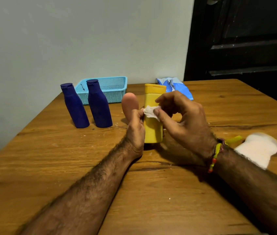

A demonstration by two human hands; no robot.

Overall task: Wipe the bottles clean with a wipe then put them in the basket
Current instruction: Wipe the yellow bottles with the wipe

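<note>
- The yellow bottle [153, 131] stands upright on the surface [66, 158], near its middle; it is smooth plastic with flattened sides and a broad, squared cap of a deeper yellow on top.
- A small, crumpled white wipe [150, 112] lies against the front of the yellow bottle, about halfway up.
- The left hand [136, 131] curls round the bottle's left side, its fingertips pinching the left edge of the wipe.
- The right hand [183, 119] pinches the wipe's right edge between thumb and forefinger, the other fingers bent loosely above; a beaded thread band [215, 156] circles that wrist.
- Just behind the left hand stands a rounded, peach-coloured bottle [130, 104], matte and smooth, partly hidden.
- Two dark blue bottles [86, 104] with flip caps stand side by side to the left, tapering at the neck.
- Behind them sits a light blue plastic basket [115, 89] with perforated mesh walls; a small dark item lies inside, too small to identify.
- A crinkled blue and white wipe packet [176, 87] lies at the back, right of the yellow bottle.
- A flat white cloth [258, 148] lies on the grained wooden surface beside the right forearm.
</note>
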